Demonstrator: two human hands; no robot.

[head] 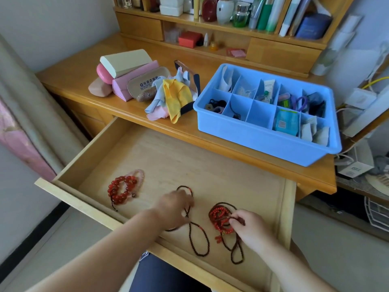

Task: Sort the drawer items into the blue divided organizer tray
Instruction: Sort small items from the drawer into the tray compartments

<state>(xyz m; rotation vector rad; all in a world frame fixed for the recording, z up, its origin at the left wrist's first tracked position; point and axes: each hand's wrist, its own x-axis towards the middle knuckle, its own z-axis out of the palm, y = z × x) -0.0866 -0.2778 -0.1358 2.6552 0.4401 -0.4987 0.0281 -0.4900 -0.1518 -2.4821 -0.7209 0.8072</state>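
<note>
In the drawer [101, 157], below the blue tray [263, 140], my right grip [250, 226] pinches the red bead bundle [221, 218] to lift it. My left grip [174, 207] curls on the dark bead string [197, 239], to untangle it, I think.

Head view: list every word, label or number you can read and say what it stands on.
"依視达眼镜", roughly, the characters blurred: on the beige oval glasses case on the desk.
Small white display device right of the desk: digits too blurred to read.
White tube and light blue packet in the blue divided organizer tray: print too small to read.
</note>
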